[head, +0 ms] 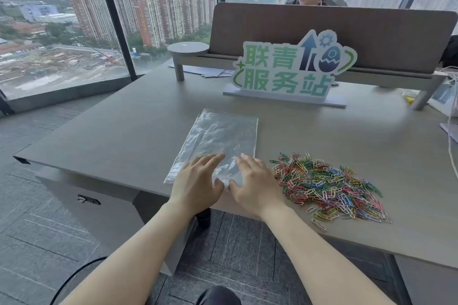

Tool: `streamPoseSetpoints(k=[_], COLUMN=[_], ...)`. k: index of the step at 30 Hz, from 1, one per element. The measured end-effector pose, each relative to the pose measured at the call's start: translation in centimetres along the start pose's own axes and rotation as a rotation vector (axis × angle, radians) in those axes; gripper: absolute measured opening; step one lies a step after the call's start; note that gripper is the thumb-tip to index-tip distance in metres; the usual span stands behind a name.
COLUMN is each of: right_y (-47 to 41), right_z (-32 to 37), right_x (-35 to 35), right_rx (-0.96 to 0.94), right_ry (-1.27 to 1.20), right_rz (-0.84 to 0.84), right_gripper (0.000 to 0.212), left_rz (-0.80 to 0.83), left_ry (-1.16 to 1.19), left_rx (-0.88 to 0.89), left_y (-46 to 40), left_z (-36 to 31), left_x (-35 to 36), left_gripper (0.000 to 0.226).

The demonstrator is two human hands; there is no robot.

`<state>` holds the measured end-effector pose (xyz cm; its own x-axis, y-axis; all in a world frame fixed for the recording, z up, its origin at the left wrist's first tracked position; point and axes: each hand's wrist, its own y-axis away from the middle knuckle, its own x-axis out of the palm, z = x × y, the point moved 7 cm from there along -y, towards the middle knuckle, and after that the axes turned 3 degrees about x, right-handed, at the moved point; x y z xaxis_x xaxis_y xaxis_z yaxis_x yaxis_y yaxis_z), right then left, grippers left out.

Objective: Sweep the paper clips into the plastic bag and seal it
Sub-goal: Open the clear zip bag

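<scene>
A clear plastic bag (218, 138) lies flat on the grey table (124, 136), its near end at the table's front edge. My left hand (198, 182) and my right hand (255, 181) both hover over or rest on that near end, side by side, with fingers spread and relaxed; neither grips anything. Whether they touch the bag is unclear. A heap of several coloured paper clips (332, 186) spreads on the table just right of my right hand, apart from the bag.
A green and white sign (295, 69) on a base stands behind the bag. A brown desk divider (347, 39) runs along the back, with a person behind it. A round grey stand (188, 49) is at back left. White cables (452, 131) and devices crowd the right edge.
</scene>
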<state>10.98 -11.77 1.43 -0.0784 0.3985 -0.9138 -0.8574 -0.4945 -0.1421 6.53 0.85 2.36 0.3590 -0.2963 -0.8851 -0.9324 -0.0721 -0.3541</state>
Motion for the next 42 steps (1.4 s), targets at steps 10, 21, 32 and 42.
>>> streamPoseSetpoints(k=[10, 21, 32, 42], right_y=[0.8, 1.7, 2.8, 3.9], right_z=[-0.7, -0.9, -1.0, -3.8], right_x=[1.1, -1.7, -2.7, -4.3], right_rx=[0.057, 0.225, 0.307, 0.273], right_ry=[-0.044, -0.304, -0.376, -0.348], right_rz=[-0.010, -0.290, -0.289, -0.259], right_gripper=[0.063, 0.072, 0.076, 0.013], left_rz=[-0.100, -0.181, -0.266, -0.161], left_ry=[-0.037, 0.002, 0.144, 0.079], left_rx=[-0.061, -0.065, -0.060, -0.083], left_y=[0.6, -0.5, -0.9, -2.0], left_z=[0.7, -0.4, -3.4, -2.3], left_x=[0.4, -2.1, -5.6, -8.4], left_gripper=[0.015, 0.018, 0.020, 0.021])
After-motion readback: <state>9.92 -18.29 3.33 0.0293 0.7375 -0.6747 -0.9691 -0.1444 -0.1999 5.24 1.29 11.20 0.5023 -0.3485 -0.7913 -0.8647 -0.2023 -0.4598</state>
